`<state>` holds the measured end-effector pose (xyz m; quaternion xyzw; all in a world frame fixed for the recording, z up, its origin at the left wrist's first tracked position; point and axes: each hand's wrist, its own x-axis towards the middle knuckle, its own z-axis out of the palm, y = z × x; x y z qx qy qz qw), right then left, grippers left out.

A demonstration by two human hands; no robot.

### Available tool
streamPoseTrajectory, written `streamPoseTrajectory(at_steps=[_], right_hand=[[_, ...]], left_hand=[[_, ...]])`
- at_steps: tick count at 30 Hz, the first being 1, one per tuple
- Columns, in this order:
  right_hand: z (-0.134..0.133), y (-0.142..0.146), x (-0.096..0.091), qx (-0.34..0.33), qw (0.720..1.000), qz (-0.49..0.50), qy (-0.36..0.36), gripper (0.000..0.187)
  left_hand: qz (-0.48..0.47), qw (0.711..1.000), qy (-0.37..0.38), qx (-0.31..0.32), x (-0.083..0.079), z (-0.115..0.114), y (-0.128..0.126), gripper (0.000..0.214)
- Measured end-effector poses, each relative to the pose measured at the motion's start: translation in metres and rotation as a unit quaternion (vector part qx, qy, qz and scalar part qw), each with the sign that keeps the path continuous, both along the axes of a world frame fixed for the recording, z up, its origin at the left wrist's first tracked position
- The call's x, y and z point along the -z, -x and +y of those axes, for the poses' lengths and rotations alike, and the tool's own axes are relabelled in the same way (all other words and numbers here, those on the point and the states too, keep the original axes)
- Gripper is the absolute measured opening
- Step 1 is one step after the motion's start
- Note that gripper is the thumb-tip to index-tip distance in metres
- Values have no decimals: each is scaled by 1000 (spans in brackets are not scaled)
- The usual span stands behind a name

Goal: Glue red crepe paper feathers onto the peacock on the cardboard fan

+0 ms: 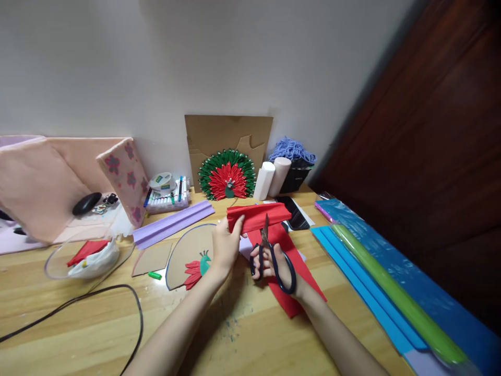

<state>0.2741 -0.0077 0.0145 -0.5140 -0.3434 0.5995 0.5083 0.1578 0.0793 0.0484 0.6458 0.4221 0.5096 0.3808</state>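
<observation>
My left hand pinches the left end of a folded strip of red crepe paper, held up above the table. In my right hand is a pair of scissors with dark handles, its blades pointing up against the strip's lower middle. Whether the blades have cut into it I cannot tell. A longer piece of red crepe paper lies on the table beneath the scissors. Left of my left hand rests a rounded cardboard piece bearing a green bird's head and red petals.
A finished red and green peacock leans on cardboard at the back. White rolls, a phone and blue yarn stand right of it. Markers, a plastic bowl and a black cable are left; colored rolls lie right.
</observation>
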Motion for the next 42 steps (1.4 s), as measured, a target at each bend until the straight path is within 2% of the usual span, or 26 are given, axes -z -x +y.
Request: streamPoseTrajectory(at_steps=[6, 10, 15, 21, 25, 30, 37, 42], right_hand=[[-5, 0, -6, -23, 998, -54, -7, 72], [-6, 2, -3, -12, 999, -49, -6, 70], [-2, 8, 10, 27, 998, -50, 5, 68], [-1, 14, 30, 52, 997, -51, -5, 55], [-3, 14, 25, 40, 998, -34, -18, 60], [0, 14, 14, 73, 997, -35, -13, 67], [0, 16, 25, 103, 992, -73, -28, 53], [-1, 15, 24, 90, 992, -80, -28, 58]], left_hand=[[-10, 1000, -1, -7, -1, 0, 1, 26], [5, 1000, -8, 0, -1, 0, 0, 28], [8, 1000, 1, -9, 1, 0, -1, 29], [-23, 998, 54, -14, 0, 4, 1, 27], [-46, 994, 100, 6, 0, 6, 0, 26], [-37, 990, 122, 62, -1, 2, -3, 27], [-44, 988, 138, 48, 0, 2, -4, 29], [-58, 981, 171, 71, -5, 4, -3, 26]])
